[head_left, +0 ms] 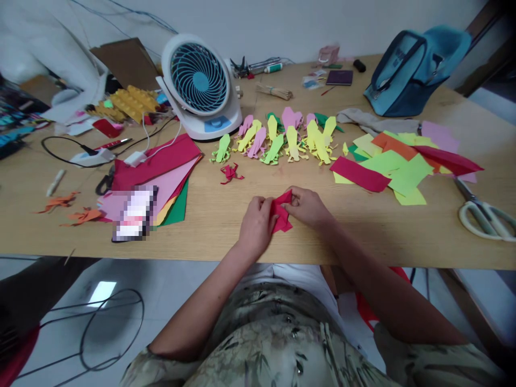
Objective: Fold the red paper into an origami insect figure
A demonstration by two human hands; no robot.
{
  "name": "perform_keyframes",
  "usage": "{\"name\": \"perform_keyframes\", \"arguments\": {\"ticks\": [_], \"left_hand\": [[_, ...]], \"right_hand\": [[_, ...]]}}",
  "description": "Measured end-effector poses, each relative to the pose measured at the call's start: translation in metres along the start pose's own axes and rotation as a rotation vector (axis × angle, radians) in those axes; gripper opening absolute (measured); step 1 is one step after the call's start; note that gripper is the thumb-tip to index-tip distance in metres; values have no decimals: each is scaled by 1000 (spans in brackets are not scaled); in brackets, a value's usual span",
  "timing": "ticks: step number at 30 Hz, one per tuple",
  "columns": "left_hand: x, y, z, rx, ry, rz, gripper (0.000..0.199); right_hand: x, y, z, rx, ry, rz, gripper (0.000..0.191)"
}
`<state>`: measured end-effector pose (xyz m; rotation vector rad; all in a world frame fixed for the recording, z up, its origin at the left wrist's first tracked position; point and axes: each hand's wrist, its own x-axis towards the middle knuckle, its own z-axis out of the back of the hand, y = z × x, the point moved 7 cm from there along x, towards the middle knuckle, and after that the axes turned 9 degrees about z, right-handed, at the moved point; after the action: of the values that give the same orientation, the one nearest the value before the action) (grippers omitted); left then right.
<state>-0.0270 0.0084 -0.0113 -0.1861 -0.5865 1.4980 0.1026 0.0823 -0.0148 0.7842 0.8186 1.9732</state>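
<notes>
The small red paper (282, 216) was in front of my tummy, near the front edge of the table (217, 226). I couldn't tell if its bottom touched the wood. My left hand (256, 226) had its thumb and fingers pinched on the left side of the paper. My right hand (308, 207) had its thumb and finger pinched together on the top right part. My fingers hid a lot of the folds, so I couldn't tell how neat they all were.

I thought a few things could go wrong. If my two hands pulled apart too hard, the paper might rip at a fold. If my left hand pinched too lightly, the paper might slip and the fold might come out crooked. If I pressed a crooked fold flat, it would leave a line that would be hard to rub out.

The little red folded figure (231, 173) sat just past my hands, and the crowd of folded paper shapes (293, 145) stood behind it. A big push forward with my knuckles could squash the little one. The fan (201, 80) was behind them too. I couldn't tell if it was on, but a strong puff could blow the light ones about.
</notes>
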Motion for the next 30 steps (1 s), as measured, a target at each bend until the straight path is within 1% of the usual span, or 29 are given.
{"name": "perform_keyframes", "arguments": {"ticks": [3, 7, 14, 16, 20, 24, 30], "left_hand": [[0, 5, 0, -89, 2, 65, 37], [1, 6, 4, -7, -35, 91, 30], [3, 8, 9, 72, -61, 137, 17], [3, 8, 8, 72, -45, 144, 17], [3, 7, 6, 78, -2, 155, 16], [3, 5, 6, 69, 18, 154, 14], [3, 4, 5, 71, 22, 133, 14]], "right_hand": [[-1, -2, -1, 1, -4, 16, 4], [-1, -8, -1, -11, -23, 27, 4], [1, -14, -1, -2, -36, -26, 3], [1, -15, -1, 19, -40, -32, 2], [2, -17, 0, 55, -78, -30, 9], [2, -20, 1, 70, -84, -73, 7], [5, -25, 2, 108, -128, -76, 10]]}}
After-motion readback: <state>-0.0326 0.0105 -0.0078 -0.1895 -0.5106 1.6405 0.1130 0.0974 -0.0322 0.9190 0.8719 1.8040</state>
